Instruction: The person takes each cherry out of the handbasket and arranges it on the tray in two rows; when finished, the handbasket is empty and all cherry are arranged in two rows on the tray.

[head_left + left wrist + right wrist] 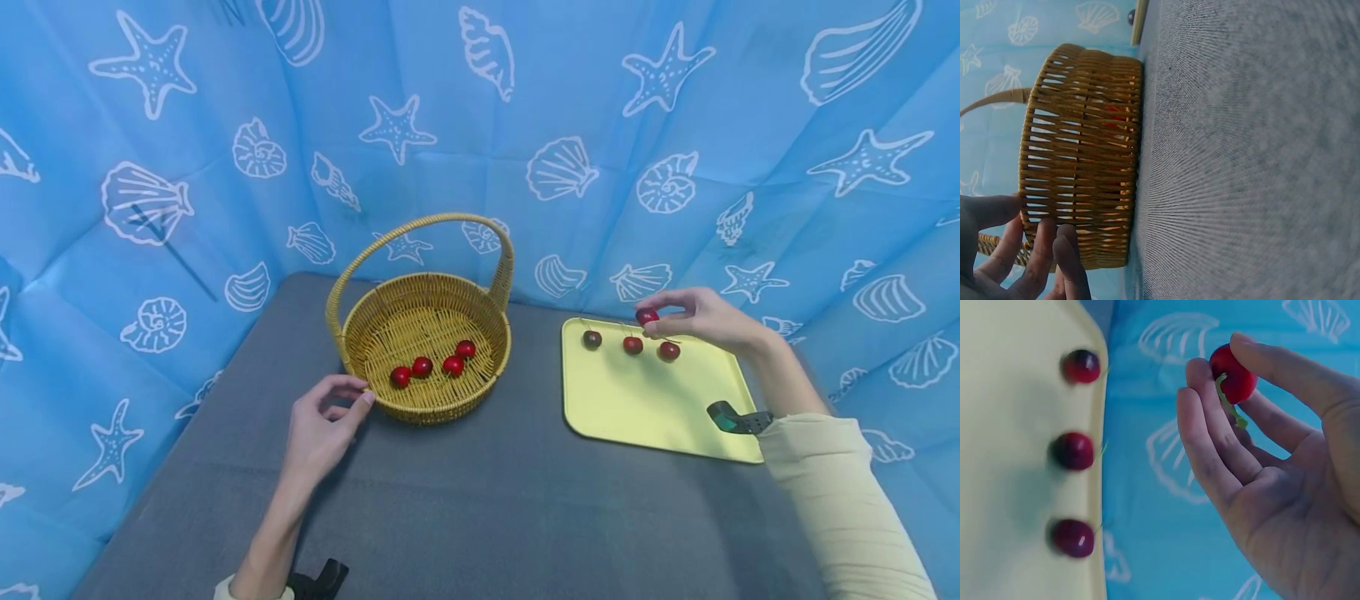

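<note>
**Wicker basket [427, 415] hides its cherries [452, 366]**

Seen from the left wrist, the woven side covers most of the fruit, so only red bits peek through and you can't count them. The top of the handle [997, 99] is cut off there, and just a bit of the yellow tray [645, 408] shows. From the right wrist, three tray cherries [1075, 451] look blurry. In the head view, the right hand [701, 318] covers part of the held cherry [647, 316]. Both sleeves [832, 492] run off the near edge.
</note>
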Demonstrator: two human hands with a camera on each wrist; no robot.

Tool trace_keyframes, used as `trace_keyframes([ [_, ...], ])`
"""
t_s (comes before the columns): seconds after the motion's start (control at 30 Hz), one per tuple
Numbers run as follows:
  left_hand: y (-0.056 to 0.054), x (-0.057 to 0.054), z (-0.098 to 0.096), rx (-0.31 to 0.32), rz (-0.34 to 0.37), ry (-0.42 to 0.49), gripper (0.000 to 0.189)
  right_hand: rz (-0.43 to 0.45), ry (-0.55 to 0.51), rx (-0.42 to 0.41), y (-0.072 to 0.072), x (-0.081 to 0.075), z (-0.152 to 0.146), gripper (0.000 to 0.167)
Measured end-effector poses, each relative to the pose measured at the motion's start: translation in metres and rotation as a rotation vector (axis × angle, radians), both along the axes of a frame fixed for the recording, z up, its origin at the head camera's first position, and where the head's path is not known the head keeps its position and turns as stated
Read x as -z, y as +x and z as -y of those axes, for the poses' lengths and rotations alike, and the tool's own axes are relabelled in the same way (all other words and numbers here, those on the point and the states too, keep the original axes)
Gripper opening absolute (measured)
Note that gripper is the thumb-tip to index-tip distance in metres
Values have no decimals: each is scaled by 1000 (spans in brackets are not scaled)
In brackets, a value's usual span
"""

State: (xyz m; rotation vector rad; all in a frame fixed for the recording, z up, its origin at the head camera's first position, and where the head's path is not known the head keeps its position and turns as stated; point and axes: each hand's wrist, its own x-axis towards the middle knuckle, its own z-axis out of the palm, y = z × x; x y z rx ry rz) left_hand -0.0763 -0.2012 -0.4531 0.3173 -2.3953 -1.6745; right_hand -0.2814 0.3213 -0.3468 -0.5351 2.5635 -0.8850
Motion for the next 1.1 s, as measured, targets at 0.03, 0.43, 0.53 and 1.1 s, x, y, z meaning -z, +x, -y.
trace_keyframes([
  [0.03,0,0,0,-1,2,1,27,-8,1,15,0,3,-5,47],
  [0.43,-1,1,1,3,4,1,28,-27,-112,141,5,31,-57,38],
  [0.53,0,1,1,4,5,-2,28,-13,-125,188,5,35,-66,40],
  [1.1,-1,1,1,-1,-2,-15,24,14,-71,320,8,70,-98,61],
])
